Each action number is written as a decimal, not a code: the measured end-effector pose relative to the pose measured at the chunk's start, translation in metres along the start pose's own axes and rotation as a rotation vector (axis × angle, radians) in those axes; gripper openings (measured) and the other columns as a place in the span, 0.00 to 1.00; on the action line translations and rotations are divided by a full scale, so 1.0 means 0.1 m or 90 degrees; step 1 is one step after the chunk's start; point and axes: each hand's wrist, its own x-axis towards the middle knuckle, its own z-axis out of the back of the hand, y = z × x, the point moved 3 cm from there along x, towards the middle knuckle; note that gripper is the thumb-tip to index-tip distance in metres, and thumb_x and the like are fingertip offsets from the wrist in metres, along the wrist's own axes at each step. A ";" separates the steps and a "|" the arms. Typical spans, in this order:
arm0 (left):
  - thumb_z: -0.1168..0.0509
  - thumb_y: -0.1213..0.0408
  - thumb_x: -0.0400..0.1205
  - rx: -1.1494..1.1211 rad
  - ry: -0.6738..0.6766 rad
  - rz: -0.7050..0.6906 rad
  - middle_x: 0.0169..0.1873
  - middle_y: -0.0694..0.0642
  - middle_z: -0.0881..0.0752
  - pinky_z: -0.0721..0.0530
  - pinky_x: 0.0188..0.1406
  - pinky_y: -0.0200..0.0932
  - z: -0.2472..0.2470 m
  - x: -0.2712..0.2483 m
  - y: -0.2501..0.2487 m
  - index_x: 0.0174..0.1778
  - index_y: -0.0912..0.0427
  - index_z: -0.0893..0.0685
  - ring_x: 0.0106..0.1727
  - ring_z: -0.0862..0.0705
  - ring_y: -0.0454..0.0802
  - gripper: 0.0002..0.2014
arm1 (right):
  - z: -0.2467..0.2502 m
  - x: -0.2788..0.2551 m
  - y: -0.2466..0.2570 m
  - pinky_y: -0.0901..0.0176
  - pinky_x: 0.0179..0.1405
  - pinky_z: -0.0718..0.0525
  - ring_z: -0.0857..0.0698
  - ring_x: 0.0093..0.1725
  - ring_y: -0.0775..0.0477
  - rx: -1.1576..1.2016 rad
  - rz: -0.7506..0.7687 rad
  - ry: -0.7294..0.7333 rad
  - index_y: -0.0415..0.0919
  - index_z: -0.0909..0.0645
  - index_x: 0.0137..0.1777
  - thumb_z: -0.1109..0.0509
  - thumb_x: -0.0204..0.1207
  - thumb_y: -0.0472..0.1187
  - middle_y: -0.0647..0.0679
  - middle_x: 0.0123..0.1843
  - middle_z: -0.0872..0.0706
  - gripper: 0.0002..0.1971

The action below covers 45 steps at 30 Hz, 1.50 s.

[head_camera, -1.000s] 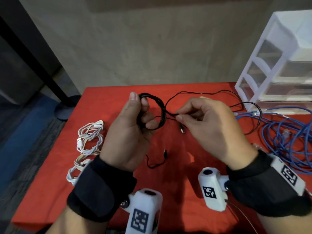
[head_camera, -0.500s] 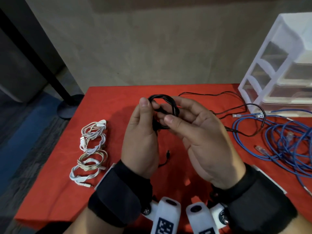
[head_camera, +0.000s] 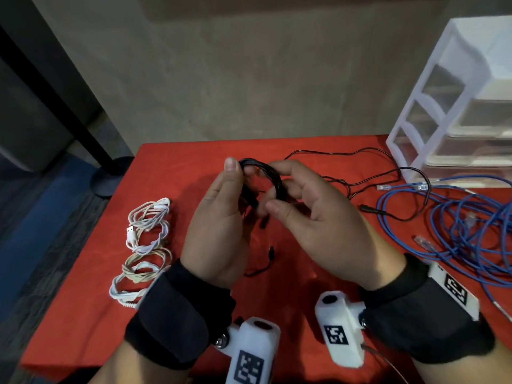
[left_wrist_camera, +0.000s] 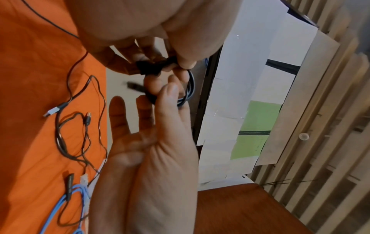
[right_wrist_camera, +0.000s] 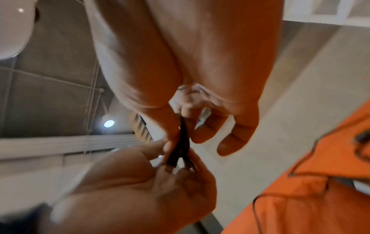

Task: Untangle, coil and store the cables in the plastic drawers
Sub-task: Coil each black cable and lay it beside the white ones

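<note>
A black cable coil (head_camera: 274, 179) is held up over the red table (head_camera: 177, 173) between both hands. My left hand (head_camera: 241, 176) grips its left side, thumb up along the loops. My right hand (head_camera: 279, 189) pinches the right side of the coil between thumb and curled forefinger. In the left wrist view the left hand (left_wrist_camera: 160, 85) grips the coil (left_wrist_camera: 190, 85) and the right hand (left_wrist_camera: 176, 63) pinches it from above. The right wrist view shows the right hand (right_wrist_camera: 184, 133) pinching the black strands (right_wrist_camera: 183, 139) above the left hand (right_wrist_camera: 180, 164). A loose black tail (head_camera: 270, 254) hangs down onto the cloth.
Several coiled white cables (head_camera: 148, 225) lie at the left. A second loose black cable (head_camera: 368, 181) and a tangled blue cable (head_camera: 457, 231) lie at the right. The white plastic drawers (head_camera: 443, 87) stand at the back right corner.
My right hand let go of the stretched strand, came left to the coil and now pinches it. The hanging tail is shorter, and both hands sit closer together.
</note>
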 end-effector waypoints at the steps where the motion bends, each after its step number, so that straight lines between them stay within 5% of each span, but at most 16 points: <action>1: 0.43 0.47 0.90 0.012 -0.009 -0.007 0.33 0.46 0.17 0.16 0.45 0.43 0.02 0.01 -0.01 0.46 0.52 0.15 0.35 0.16 0.43 0.17 | 0.01 0.00 0.00 0.57 0.64 0.18 0.12 0.56 0.54 0.027 0.001 -0.013 0.43 0.23 0.73 0.32 0.84 0.27 0.52 0.56 0.09 0.20; 4: 0.42 0.45 0.89 0.062 -0.029 -0.036 0.35 0.49 0.21 0.17 0.38 0.38 0.07 0.03 -0.06 0.48 0.49 0.11 0.37 0.19 0.42 0.17 | 0.07 0.00 -0.02 0.54 0.63 0.16 0.14 0.56 0.53 0.097 -0.021 -0.028 0.47 0.22 0.74 0.29 0.83 0.31 0.54 0.68 0.14 0.21; 8: 0.38 0.44 0.86 0.117 -0.029 -0.050 0.37 0.51 0.22 0.21 0.40 0.41 0.10 0.03 -0.08 0.49 0.51 0.08 0.40 0.23 0.46 0.18 | 0.11 0.04 -0.07 0.62 0.49 0.19 0.14 0.52 0.51 0.096 -0.036 -0.080 0.47 0.18 0.67 0.29 0.81 0.42 0.45 0.57 0.10 0.14; 12: 0.34 0.41 0.84 0.219 0.018 -0.059 0.39 0.47 0.16 0.22 0.44 0.50 0.14 0.04 -0.08 0.55 0.59 0.11 0.42 0.21 0.47 0.23 | 0.13 0.07 -0.16 0.61 0.43 0.20 0.14 0.44 0.55 0.132 -0.058 -0.145 0.41 0.15 0.58 0.28 0.79 0.39 0.41 0.49 0.09 0.09; 17: 0.29 0.63 0.85 0.285 0.056 -0.053 0.46 0.48 0.10 0.14 0.44 0.45 0.25 0.04 -0.08 0.60 0.54 0.14 0.49 0.13 0.43 0.09 | 0.13 0.13 -0.16 0.58 0.35 0.22 0.17 0.39 0.53 0.231 -0.112 -0.127 0.43 0.16 0.54 0.24 0.77 0.37 0.39 0.46 0.12 0.08; 21: 0.31 0.65 0.85 0.240 0.028 -0.019 0.48 0.54 0.13 0.13 0.51 0.50 0.49 0.13 -0.17 0.62 0.55 0.13 0.50 0.13 0.46 0.10 | -0.03 0.29 -0.03 0.62 0.31 0.24 0.18 0.38 0.54 0.239 -0.149 -0.037 0.38 0.19 0.56 0.27 0.80 0.32 0.38 0.46 0.14 0.07; 27: 0.31 0.52 0.85 0.261 -0.113 0.026 0.54 0.53 0.09 0.15 0.52 0.50 1.16 0.33 -0.26 0.59 0.51 0.13 0.57 0.11 0.50 0.11 | -0.61 0.92 0.02 0.62 0.29 0.24 0.19 0.37 0.51 0.110 -0.158 0.034 0.41 0.18 0.50 0.25 0.79 0.31 0.37 0.44 0.16 0.06; 30: 0.31 0.42 0.82 0.452 -0.229 -0.025 0.47 0.49 0.09 0.14 0.44 0.47 1.57 0.40 -0.38 0.57 0.51 0.13 0.44 0.10 0.48 0.17 | -0.93 1.30 -0.05 0.63 0.27 0.25 0.21 0.36 0.49 0.009 -0.139 0.064 0.41 0.17 0.48 0.25 0.79 0.31 0.43 0.38 0.18 0.06; 33: 0.31 0.48 0.84 0.549 -0.286 -0.064 0.45 0.47 0.11 0.13 0.47 0.47 1.84 0.41 -0.49 0.60 0.56 0.14 0.37 0.12 0.39 0.16 | -1.23 1.64 -0.20 0.59 0.33 0.22 0.22 0.33 0.49 -0.177 -0.073 0.092 0.44 0.18 0.43 0.24 0.76 0.32 0.49 0.34 0.19 0.07; 39: 0.34 0.54 0.85 0.650 -0.264 -0.052 0.42 0.53 0.09 0.16 0.46 0.46 2.00 0.44 -0.56 0.49 0.55 0.12 0.47 0.10 0.54 0.10 | -1.79 1.94 -0.36 0.46 0.48 0.16 0.16 0.49 0.42 -0.605 0.073 0.252 0.50 0.20 0.44 0.28 0.75 0.42 0.54 0.44 0.17 0.04; 43: 0.35 0.56 0.85 0.735 -0.270 -0.030 0.49 0.58 0.08 0.26 0.44 0.43 2.08 0.45 -0.58 0.53 0.56 0.11 0.55 0.13 0.58 0.10 | -2.00 2.00 -0.36 0.52 0.44 0.20 0.17 0.53 0.42 -0.706 0.100 0.339 0.52 0.18 0.47 0.30 0.78 0.44 0.51 0.50 0.16 0.02; 45: 0.35 0.56 0.84 0.744 -0.253 -0.010 0.51 0.59 0.08 0.23 0.46 0.44 2.10 0.46 -0.55 0.54 0.56 0.11 0.56 0.13 0.59 0.11 | -2.04 2.00 -0.38 0.57 0.42 0.26 0.15 0.52 0.41 -0.721 0.064 0.397 0.51 0.14 0.50 0.30 0.78 0.40 0.50 0.49 0.13 0.06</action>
